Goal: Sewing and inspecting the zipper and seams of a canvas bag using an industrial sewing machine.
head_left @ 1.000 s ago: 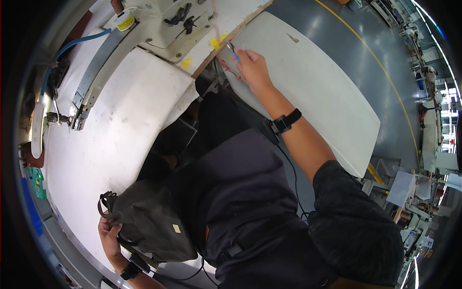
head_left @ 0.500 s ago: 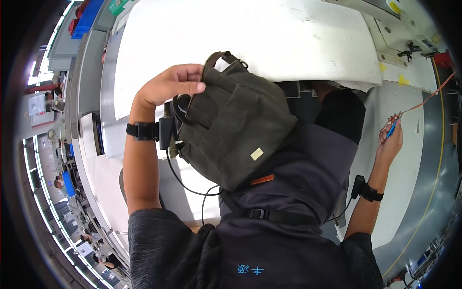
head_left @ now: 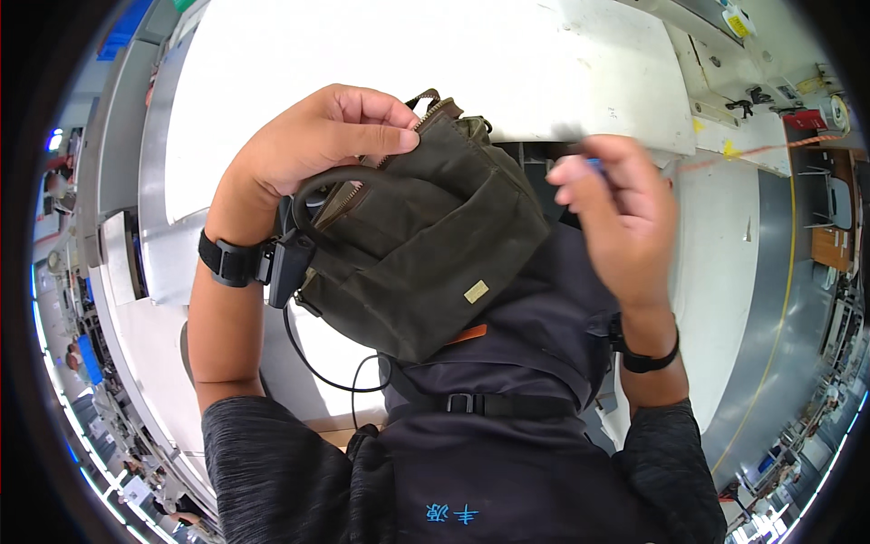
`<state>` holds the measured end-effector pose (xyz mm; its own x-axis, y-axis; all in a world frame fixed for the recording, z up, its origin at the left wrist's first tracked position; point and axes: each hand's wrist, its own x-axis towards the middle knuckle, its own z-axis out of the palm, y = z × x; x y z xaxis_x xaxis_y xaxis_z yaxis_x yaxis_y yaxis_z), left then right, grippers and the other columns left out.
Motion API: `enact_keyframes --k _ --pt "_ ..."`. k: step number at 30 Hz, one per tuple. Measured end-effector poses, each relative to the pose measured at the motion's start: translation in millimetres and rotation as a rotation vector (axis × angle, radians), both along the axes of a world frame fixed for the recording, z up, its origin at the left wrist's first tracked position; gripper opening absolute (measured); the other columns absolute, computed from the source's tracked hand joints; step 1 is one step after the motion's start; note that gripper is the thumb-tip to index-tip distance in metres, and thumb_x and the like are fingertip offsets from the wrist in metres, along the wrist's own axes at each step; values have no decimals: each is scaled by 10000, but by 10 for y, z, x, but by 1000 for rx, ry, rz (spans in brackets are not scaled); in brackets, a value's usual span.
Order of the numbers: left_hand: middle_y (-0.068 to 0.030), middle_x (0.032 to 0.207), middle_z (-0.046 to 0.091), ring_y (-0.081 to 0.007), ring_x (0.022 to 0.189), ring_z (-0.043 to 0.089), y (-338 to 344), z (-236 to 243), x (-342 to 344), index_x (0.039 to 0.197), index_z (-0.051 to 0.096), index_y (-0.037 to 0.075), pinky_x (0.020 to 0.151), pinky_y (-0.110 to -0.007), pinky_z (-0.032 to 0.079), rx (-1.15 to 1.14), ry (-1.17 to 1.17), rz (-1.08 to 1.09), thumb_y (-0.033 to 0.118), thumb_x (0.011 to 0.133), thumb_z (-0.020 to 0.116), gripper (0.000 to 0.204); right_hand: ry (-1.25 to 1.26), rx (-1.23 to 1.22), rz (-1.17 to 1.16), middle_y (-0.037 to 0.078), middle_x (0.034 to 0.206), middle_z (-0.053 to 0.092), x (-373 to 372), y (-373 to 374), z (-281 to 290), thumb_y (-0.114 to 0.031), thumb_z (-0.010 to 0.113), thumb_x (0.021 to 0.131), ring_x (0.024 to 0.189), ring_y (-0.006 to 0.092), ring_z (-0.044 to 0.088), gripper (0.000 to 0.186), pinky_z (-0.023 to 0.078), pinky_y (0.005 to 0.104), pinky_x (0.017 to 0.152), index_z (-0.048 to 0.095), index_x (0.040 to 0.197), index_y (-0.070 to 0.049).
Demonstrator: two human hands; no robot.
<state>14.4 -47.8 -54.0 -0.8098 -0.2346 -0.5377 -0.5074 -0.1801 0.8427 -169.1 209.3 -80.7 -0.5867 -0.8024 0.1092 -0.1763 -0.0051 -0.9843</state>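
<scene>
My left hand (head_left: pixel 335 136) grips the zippered top edge of an olive-brown bag (head_left: pixel 435 263), which lies over my lap against the table, a looped handle beside my wrist. Just right of the bag, my right hand (head_left: pixel 621 208) is raised with curled fingers around blue-handled snips (head_left: pixel 594 165), mostly hidden and blurred by motion. A blurred pink-orange cord (head_left: pixel 770 150) stretches off to the right behind that hand. I wear black wrist straps with small devices and cables.
The white work table (head_left: pixel 299 45) spans the top. A sewing machine bed (head_left: pixel 716 82) with black clips and yellow tape is at upper right. A pale board (head_left: pixel 702 290) lies along my right, beside the aisle with its yellow line. Blue bins (head_left: pixel 127 27) sit at far upper left.
My view has swung from right to down onto the bag. My left hand has moved higher along the bag's top. My right hand has come leftward from the cord to beside the bag.
</scene>
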Motion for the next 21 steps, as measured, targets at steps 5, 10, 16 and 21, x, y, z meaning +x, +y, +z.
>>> enact_keyframes --k 5,10,16,21 --pt "11 997 746 -36 828 649 76 -55 -87 1222 737 -5 753 -185 511 -7 43 -3 106 985 747 261 235 136 58 131 762 666 215 -290 41 -177 752 962 635 233 609 178 487 330 619 671 956 -19" --pt "-63 1079 768 -96 933 718 31 -116 -88 1240 724 -34 855 -231 584 67 124 -62 76 969 748 293 232 209 44 60 673 601 207 -397 84 -182 735 983 582 151 517 192 423 298 567 670 932 -9" --pt "-61 1087 755 -99 935 712 25 -148 -72 1277 696 -38 858 -232 579 100 140 -67 75 977 740 324 207 196 43 -62 680 563 194 -385 22 -149 729 1006 640 7 434 174 340 222 564 678 924 -5" --pt "-50 1076 744 -92 935 700 29 -185 -67 1276 678 -34 869 -227 568 79 126 -55 92 979 739 328 154 227 37 -57 707 597 136 -332 -31 -148 711 1019 657 3 466 170 370 211 584 682 944 2"
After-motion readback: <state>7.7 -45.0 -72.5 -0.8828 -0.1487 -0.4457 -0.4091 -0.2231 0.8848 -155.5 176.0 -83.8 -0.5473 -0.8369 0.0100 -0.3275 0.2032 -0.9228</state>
